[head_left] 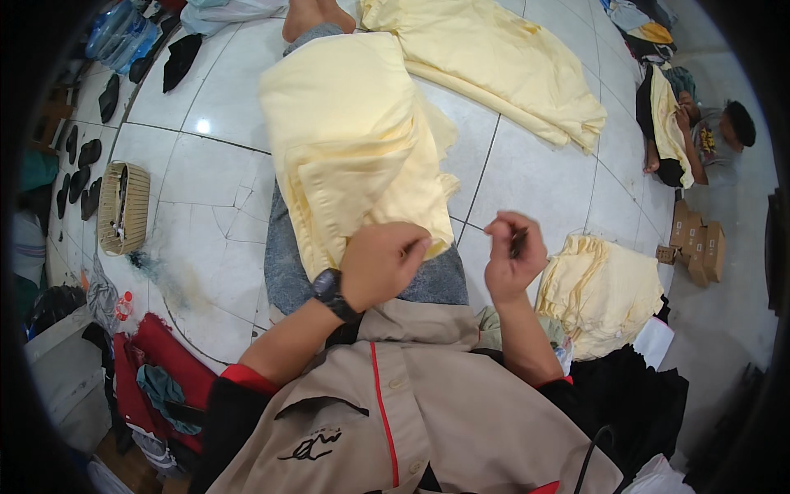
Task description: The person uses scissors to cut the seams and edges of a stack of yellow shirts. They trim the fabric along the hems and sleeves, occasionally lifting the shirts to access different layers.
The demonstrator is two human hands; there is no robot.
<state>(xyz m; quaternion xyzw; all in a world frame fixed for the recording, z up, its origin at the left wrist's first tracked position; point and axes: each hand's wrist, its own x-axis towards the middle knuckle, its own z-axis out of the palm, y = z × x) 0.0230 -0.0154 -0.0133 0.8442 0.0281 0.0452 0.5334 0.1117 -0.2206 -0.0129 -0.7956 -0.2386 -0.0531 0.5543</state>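
A folded pale yellow fabric piece lies over my legs in grey trousers. My left hand, with a dark watch on its wrist, is closed at the fabric's lower edge, fingers mostly hidden, seemingly pinching the cloth. My right hand is raised just right of the cloth with curled fingers around a small dark object that I cannot make out clearly. A stack of pale yellow pieces sits beside my right forearm.
Another yellow piece is spread on the tiled floor ahead. A wicker basket and several sandals are at left, red cloth at lower left. At right, another person holds yellow fabric near cardboard boxes.
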